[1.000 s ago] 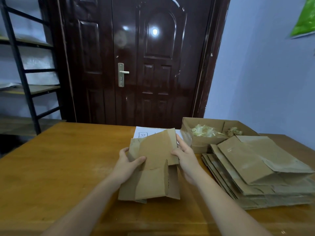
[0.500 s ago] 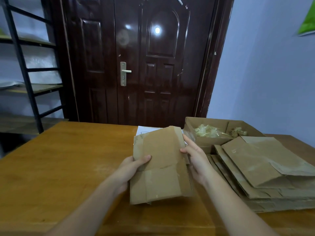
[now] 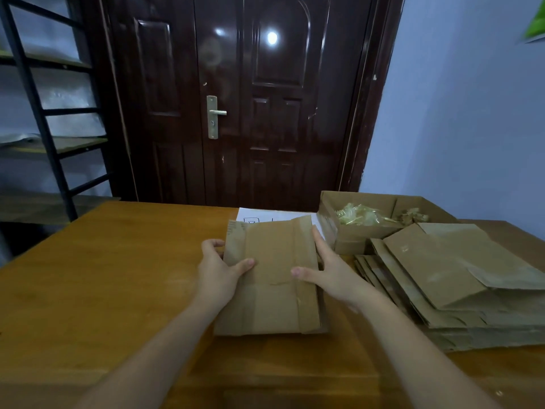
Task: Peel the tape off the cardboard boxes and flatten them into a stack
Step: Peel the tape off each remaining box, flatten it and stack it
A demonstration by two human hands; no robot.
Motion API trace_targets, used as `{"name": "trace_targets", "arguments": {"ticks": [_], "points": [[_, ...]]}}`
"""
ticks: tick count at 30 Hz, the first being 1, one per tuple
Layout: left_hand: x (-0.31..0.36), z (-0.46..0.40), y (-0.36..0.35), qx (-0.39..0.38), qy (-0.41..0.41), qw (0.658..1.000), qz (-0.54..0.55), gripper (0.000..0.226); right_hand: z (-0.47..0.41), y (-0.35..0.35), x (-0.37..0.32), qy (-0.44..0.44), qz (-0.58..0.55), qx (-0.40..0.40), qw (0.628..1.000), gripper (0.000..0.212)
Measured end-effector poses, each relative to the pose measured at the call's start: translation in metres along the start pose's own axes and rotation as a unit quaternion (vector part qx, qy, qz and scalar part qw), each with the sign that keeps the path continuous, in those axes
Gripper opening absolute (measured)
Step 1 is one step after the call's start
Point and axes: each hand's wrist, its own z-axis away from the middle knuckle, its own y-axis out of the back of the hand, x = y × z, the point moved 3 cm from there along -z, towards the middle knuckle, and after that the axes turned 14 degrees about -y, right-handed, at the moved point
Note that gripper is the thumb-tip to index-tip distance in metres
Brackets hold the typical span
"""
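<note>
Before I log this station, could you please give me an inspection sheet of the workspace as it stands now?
Surface: wooden table, scuffed, bearing everything below.
Job's things: flattened cardboard box held between both hands; stack of flattened boxes to its right.
Clutter: open cardboard box holding crumpled tape; white paper sheet behind the held box.
Grips: left hand holds the box's left edge, thumb on top; right hand holds its right edge, thumb on top.
Cables: nothing seen.
Surroundings: dark door, metal shelving rack at left, pale wall at right.
</note>
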Motion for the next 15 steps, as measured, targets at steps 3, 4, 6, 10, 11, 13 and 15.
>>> {"name": "trace_targets", "arguments": {"ticks": [3, 4, 6, 10, 11, 13, 15], "points": [[0.001, 0.005, -0.001, -0.019, -0.061, 0.997, -0.034, 0.072, 0.003, -0.006, 0.008, 0.013, 0.063, -0.003, 0.998, 0.122], [0.001, 0.006, -0.002, -0.031, -0.082, 0.995, -0.05, 0.069, 0.003, -0.009, 0.011, 0.018, 0.07, 0.01, 0.997, 0.117], [0.0, 0.007, -0.005, -0.064, -0.113, 0.986, -0.109, 0.058, 0.002, -0.013, 0.017, 0.016, 0.044, 0.034, 0.998, 0.108], [-0.006, 0.014, -0.012, -0.184, -0.116, 0.957, -0.194, 0.08, -0.003, -0.018, 0.028, 0.015, 0.071, 0.1, 0.992, 0.097], [-0.006, 0.015, -0.012, -0.201, -0.113, 0.95, -0.209, 0.091, -0.004, -0.019, 0.028, 0.015, 0.087, 0.119, 0.989, 0.096], [-0.007, 0.015, -0.012, -0.215, -0.109, 0.94, -0.243, 0.103, -0.009, -0.025, 0.029, 0.011, 0.121, 0.142, 0.982, 0.101], [-0.009, 0.012, -0.013, -0.229, -0.104, 0.927, -0.277, 0.105, -0.013, -0.031, 0.03, 0.003, 0.142, 0.143, 0.979, 0.112]]}}
